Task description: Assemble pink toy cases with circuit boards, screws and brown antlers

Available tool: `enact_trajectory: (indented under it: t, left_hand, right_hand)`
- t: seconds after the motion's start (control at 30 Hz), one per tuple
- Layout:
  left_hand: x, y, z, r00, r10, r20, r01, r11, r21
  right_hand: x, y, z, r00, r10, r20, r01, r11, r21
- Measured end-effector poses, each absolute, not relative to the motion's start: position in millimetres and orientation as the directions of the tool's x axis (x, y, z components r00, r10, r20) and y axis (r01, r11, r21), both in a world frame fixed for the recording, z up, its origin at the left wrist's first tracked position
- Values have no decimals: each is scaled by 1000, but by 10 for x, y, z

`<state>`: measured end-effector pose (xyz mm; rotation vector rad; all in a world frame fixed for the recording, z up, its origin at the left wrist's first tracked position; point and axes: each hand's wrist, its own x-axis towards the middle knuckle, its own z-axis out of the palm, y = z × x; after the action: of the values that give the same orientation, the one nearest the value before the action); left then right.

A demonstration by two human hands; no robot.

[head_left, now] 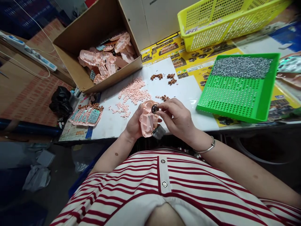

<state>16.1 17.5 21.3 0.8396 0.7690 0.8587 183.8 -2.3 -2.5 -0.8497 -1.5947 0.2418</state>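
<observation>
My left hand grips a pink plastic shell from its left side, above the table's front edge. The shell's hollow inside faces up. Between the thumb and fingers of my right hand is a small round black part, held at the upper right of the shell. Whether that part is seated in the shell I cannot tell. A dark grey block hangs at the shell's lower right. Close beyond my hands lie many small pink pieces and a brown piece.
A cardboard box with pink shells stands at the back left. To the right is a green tray of small metal screws; behind it, a yellow basket. Brown pieces lie mid-table. Pink shells with circuit boards sit at left.
</observation>
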Motion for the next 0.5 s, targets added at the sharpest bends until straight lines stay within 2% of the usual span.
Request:
enact_trajectory:
  t: [0.27,0.5]
  left_hand:
    - [228,111,241,490,845,-213,-282,385,879]
    - [235,136,257,453,860,-237,-304,398,866]
  right_hand:
    - [1800,-23,-60,13,633,774,408,703,-582]
    - [1819,-46,-58,38,549,835,497,715,-492]
